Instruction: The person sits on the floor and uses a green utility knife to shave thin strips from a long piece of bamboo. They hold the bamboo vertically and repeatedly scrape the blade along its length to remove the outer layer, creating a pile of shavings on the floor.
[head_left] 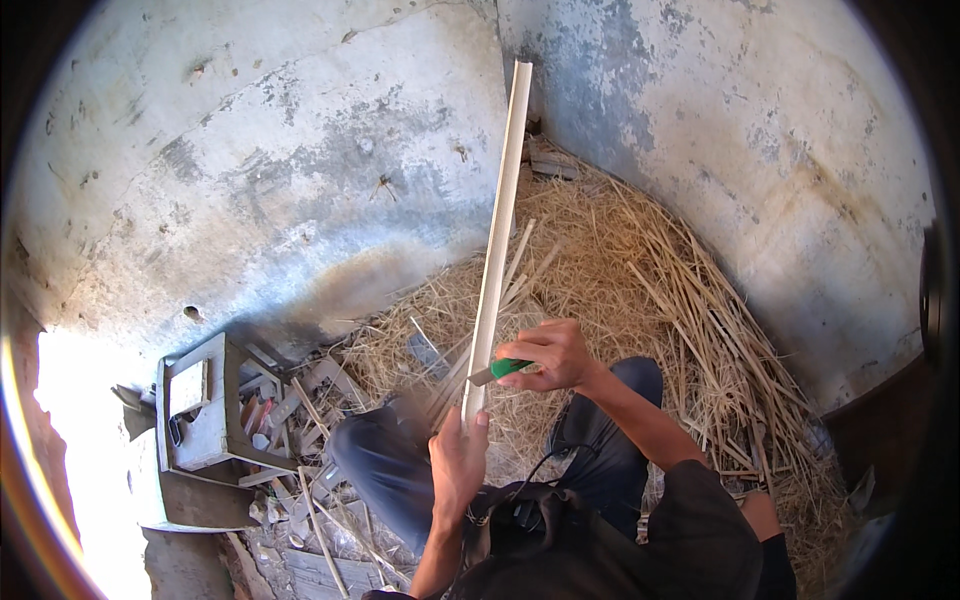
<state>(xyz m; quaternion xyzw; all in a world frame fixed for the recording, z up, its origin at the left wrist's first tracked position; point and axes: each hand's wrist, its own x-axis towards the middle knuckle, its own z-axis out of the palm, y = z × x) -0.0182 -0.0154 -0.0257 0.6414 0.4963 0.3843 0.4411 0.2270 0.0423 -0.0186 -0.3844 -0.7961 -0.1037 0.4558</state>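
Below centre, left hand [458, 468] clasping bamboo strip [495, 250]; right hand [556, 354] curled round green knife [508, 367], any lettering illegible.

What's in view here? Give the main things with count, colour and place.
Long channelled strip: 1, cream, in left hand
Green-handled blade: 1, green and grey, at the strip
Straw pile: 1, tan, floor ahead
Thin strips: many, tan, pile's right side
Stand: 1, grey, left
Rectangular item: 1, whitish, on stand
Debris: many, mixed, left floor
Walls: 2, white and blue-grey, behind
Legs: 2, dark-blue trousers, below centre
Left hand: 1, bare, strip's lower end
Right hand: 1, bare, around green handle
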